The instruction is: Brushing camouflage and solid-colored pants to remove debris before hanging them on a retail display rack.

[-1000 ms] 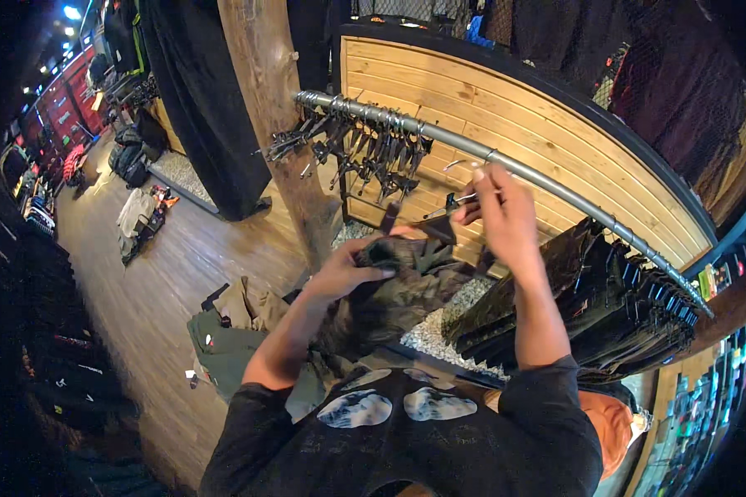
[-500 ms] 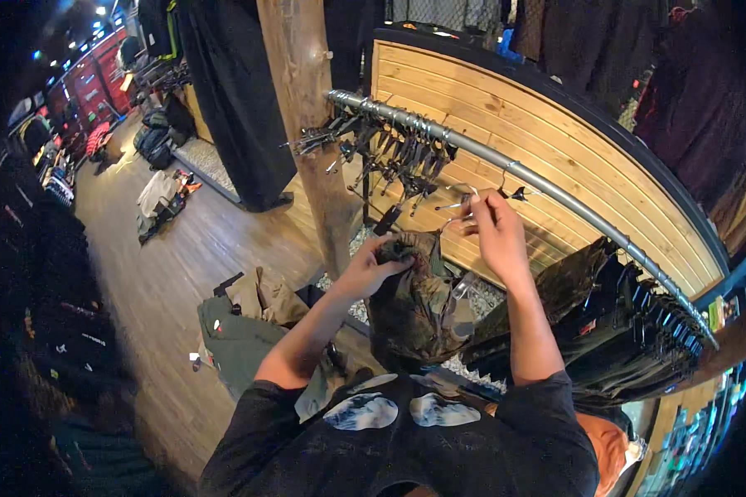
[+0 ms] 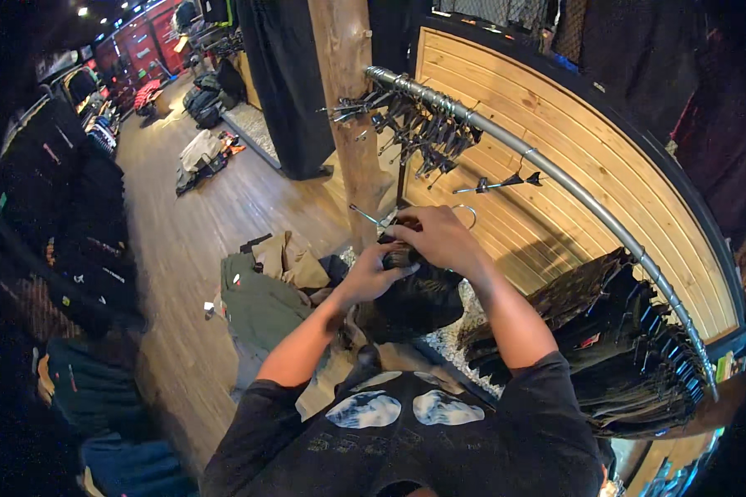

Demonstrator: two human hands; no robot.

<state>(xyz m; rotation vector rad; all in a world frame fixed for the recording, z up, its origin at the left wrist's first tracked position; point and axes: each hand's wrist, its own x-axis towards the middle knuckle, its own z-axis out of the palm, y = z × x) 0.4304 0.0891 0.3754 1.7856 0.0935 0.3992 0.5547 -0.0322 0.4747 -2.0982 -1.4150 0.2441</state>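
My left hand is closed around the gathered top edge of a dark garment, probably trousers, which hangs below my hands. Right beside it, my right hand has its fingers closed on a clip hanger. The hanger's metal bar sticks out to the left past my fingers, and its hook curves up behind the right hand. Both hands meet at the garment's top edge. My fingers cover the clip, so whether it grips the cloth is hidden.
Ahead curves a metal rail with bunched bare clip hangers near a wooden post. Dark hung clothes fill its right end. Green and tan garments lie on the floor at left, with another pile farther off.
My right hand has come left and down to the left hand, bringing the hanger against the garment's top edge. The garment's camouflage front has turned out of sight. The whole view has shifted.
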